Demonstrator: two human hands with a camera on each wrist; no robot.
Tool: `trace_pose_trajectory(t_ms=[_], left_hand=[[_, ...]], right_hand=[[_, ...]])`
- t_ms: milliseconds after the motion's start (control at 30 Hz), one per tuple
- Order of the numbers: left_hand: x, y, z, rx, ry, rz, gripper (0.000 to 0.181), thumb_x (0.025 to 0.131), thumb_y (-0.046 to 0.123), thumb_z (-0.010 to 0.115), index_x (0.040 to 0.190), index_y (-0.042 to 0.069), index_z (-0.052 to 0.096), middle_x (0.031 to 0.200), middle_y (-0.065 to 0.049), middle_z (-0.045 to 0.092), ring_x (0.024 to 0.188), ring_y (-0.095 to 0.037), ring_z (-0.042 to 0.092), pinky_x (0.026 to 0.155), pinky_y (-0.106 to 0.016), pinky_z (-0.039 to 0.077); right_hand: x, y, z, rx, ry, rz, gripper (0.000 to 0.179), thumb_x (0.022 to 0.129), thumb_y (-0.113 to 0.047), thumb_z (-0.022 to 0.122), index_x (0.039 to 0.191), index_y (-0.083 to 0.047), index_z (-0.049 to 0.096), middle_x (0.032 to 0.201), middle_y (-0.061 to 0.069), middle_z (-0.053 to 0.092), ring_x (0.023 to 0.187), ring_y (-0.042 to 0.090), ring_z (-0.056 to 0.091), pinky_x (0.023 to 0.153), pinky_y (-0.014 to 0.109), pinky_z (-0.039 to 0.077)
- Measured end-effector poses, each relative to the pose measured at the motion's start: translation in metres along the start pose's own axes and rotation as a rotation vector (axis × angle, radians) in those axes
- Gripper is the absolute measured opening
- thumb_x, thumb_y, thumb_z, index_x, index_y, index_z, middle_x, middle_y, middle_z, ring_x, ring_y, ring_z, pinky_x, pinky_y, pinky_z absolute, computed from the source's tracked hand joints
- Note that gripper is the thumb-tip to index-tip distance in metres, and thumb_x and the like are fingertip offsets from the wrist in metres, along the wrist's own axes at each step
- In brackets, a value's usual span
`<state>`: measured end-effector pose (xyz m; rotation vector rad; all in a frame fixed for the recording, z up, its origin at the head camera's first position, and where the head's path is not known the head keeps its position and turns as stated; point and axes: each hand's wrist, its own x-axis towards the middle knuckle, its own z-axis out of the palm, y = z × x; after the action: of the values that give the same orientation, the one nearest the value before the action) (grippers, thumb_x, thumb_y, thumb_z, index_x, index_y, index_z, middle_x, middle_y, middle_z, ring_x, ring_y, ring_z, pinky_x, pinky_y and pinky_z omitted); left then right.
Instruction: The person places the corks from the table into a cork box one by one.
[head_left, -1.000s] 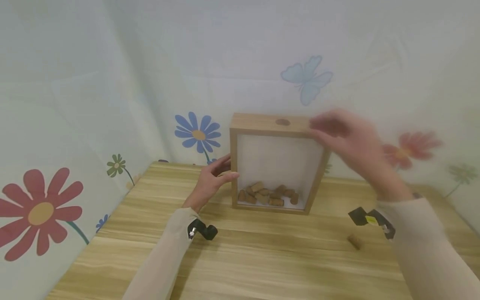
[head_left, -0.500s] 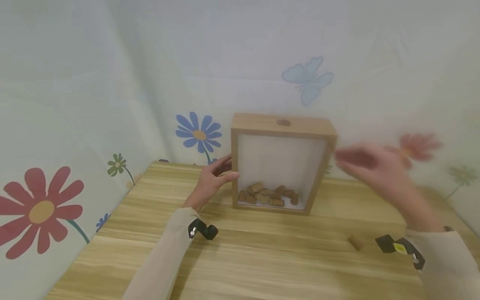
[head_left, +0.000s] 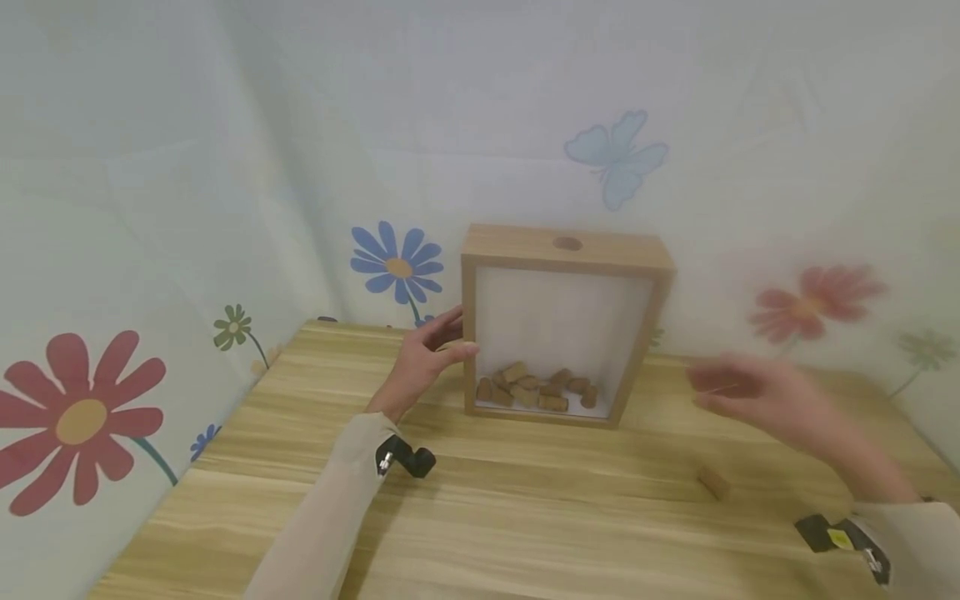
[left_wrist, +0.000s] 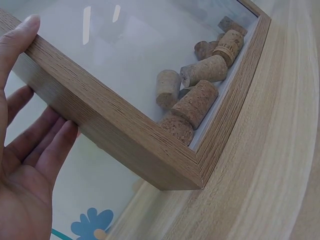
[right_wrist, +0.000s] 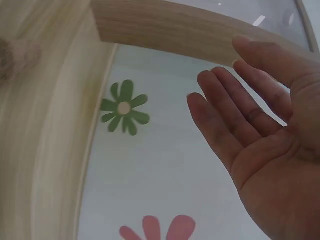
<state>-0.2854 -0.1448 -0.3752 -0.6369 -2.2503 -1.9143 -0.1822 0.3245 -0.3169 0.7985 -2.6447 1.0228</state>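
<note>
A wooden shadow box (head_left: 637,256) with a clear front and a round hole in its top stands upright on the table. Several wine corks (head_left: 553,404) lie along its bottom; in the left wrist view, one cork (left_wrist: 228,48) carries printed letters. My left hand (head_left: 417,367) holds the box's left side, thumb on the front edge and fingers behind. To the right of the box, my right hand (head_left: 765,404) is in the air, blurred, its fingers loosely bent around nothing. Below it a single cork (head_left: 712,482) lies on the table.
The wood-grain table (head_left: 525,508) meets a pale cloth backdrop (head_left: 315,125) printed with flowers and a butterfly (head_left: 617,158). Close behind the box hangs this cloth. A black wrist camera mount (head_left: 405,457) sits on the left sleeve.
My right hand has come away from the box's top right corner and moved down and to the right, toward the loose cork. The left hand and the box have stayed put.
</note>
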Motion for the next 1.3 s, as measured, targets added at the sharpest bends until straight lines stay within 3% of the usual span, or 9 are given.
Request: trace_pose_trajectory(t_ms=[133,333,633,767,1000,1300], left_hand=[[0.000,0.001,0.000,0.000,-0.001,0.003,0.070,0.096,0.020,0.079,0.159,0.012,0.050,0.149,-0.015,0.060,0.138,-0.030,0.056,0.113,-0.047,0.048],[0.001,-0.002,0.001,-0.042,-0.003,-0.004,0.069,0.095,0.019,0.080,0.158,0.014,0.052,0.148,-0.013,0.061,0.137,-0.029,0.057,0.113,-0.047,0.048],[0.001,-0.003,0.002,-0.040,-0.002,-0.010,0.069,0.096,0.018,0.080,0.158,0.014,0.051,0.149,-0.014,0.061,0.137,-0.029,0.057,0.113,-0.047,0.048],[0.001,-0.001,0.001,-0.032,0.001,-0.011,0.069,0.096,0.018,0.080,0.159,0.014,0.051,0.149,-0.014,0.061,0.137,-0.029,0.057,0.113,-0.048,0.048],[0.002,-0.002,0.001,-0.019,0.007,-0.015,0.070,0.095,0.021,0.081,0.158,0.013,0.051,0.148,-0.014,0.061,0.137,-0.029,0.057,0.113,-0.047,0.048],[0.001,0.000,0.001,-0.031,0.010,-0.027,0.070,0.095,0.018,0.080,0.158,0.012,0.051,0.147,-0.015,0.061,0.136,-0.029,0.057,0.113,-0.046,0.048]], right_hand=[[-0.006,0.013,0.004,0.023,-0.045,-0.024,0.036,0.092,-0.001,0.080,0.127,0.003,0.071,0.116,0.018,0.076,0.100,0.004,0.071,0.081,0.021,0.060],[-0.016,0.031,0.010,0.033,-0.166,0.012,0.037,0.095,-0.005,0.079,0.130,0.003,0.069,0.119,0.018,0.075,0.102,0.005,0.071,0.082,0.025,0.061],[-0.027,0.055,0.024,0.087,-0.264,-0.132,0.032,0.088,0.003,0.082,0.118,0.005,0.071,0.109,0.005,0.078,0.097,0.009,0.073,0.081,0.026,0.062],[-0.029,0.060,0.029,0.126,-0.307,-0.150,0.032,0.088,0.002,0.083,0.117,0.006,0.071,0.105,0.007,0.077,0.093,0.011,0.074,0.077,0.028,0.063],[-0.034,0.064,0.031,0.216,-0.381,-0.114,0.028,0.089,0.005,0.081,0.115,0.008,0.070,0.106,0.012,0.077,0.092,0.016,0.075,0.078,0.029,0.064],[-0.040,0.065,0.030,0.163,-0.397,-0.118,0.026,0.086,0.003,0.084,0.109,0.003,0.073,0.102,0.006,0.078,0.093,0.009,0.073,0.078,0.029,0.063]])
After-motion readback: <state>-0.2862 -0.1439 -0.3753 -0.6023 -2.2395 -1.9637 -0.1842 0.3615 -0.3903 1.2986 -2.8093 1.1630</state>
